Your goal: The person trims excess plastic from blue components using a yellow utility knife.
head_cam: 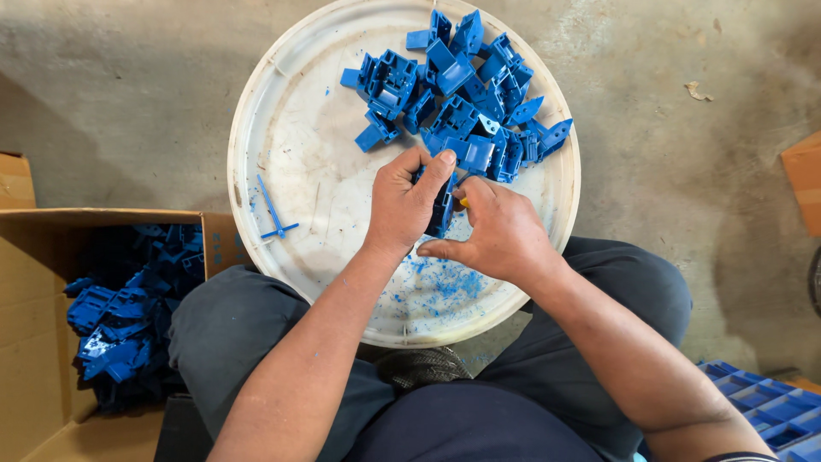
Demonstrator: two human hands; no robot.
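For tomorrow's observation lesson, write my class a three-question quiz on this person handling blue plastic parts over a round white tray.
1. True or false: both hands grip one blue plastic part.
2. Where is the heap of blue plastic parts? A) far side of the round white tray B) on the floor
3. What holds more blue parts at the person's left?

Key: 1 true: left hand, right hand. 2 A. 3 The brown cardboard box.

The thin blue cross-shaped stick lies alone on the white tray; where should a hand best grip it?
Probably the long shaft of the thin blue stick, pinched across from above. It lies flat on the white tray, apart from the pile of blue parts, so both sides are free.
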